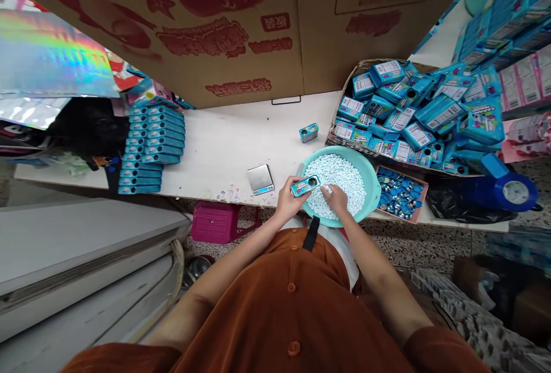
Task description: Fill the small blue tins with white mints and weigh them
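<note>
My left hand [289,198] holds a small blue tin [305,186] with a round dark hole in its top, over the left edge of a turquoise basin [373,192]. White pellets [340,175] fill much of the basin. Over them, just right of the tin, is my right hand [336,199], its fingers drawn together; what they hold, if anything, is too small to name. Another tin [309,132] stands on the white table behind the basin. A small digital scale [260,179] lies to the left of my left hand.
Stacked blue boxes [163,135] stand at the left. A big cardboard carton [258,69] rises behind the table. To the right are an open box of blue tins [398,120], a tray of blue caps [400,194] and a blue tape roll [516,192]. A pink stool [214,222] is below.
</note>
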The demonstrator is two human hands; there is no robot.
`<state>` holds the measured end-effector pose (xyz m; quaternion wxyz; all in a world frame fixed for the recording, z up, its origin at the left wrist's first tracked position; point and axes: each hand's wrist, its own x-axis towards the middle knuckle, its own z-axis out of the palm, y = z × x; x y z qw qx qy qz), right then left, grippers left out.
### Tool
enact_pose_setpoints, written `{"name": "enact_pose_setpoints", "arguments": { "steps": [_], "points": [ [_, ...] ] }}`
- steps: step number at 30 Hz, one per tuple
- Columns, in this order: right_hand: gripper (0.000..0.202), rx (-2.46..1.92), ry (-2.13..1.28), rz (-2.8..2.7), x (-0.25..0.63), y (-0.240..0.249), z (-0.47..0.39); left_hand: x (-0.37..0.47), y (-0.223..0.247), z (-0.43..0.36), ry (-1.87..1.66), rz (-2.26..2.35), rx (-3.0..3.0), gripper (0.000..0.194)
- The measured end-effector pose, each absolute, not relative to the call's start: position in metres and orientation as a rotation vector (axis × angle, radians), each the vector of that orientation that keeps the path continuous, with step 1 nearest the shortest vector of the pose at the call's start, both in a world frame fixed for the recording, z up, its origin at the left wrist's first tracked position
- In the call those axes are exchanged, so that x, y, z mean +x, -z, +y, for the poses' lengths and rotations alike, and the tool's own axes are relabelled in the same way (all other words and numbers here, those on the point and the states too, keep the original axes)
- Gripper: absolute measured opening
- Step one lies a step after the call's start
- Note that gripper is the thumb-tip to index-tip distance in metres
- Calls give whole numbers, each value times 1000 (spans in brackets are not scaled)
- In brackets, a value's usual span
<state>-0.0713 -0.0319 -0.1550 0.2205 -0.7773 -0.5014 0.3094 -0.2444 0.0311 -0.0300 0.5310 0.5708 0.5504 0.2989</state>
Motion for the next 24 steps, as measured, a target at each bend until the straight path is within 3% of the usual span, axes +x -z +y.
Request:
{"name": "enact_pose_setpoints", "arguments": {
  "steps": [6, 11, 17, 24],
  "points": [
    [36, -1796, -1351, -366, -69, 130, -13, -239, 21, 34, -672, 1233, 1417, 35],
    [32, -1298, -1533, 150, -53, 96, -5, -239, 20, 34, -629, 1170, 1457, 34],
    [26, -941, -1386, 193, -40, 43, 5, -231, 19, 32, -586, 1033, 1565, 34],
    [28, -1014, -1108, 96, -56, 3, 11, -216, 16, 31, -488, 953, 1731, 38]
  ]
}}
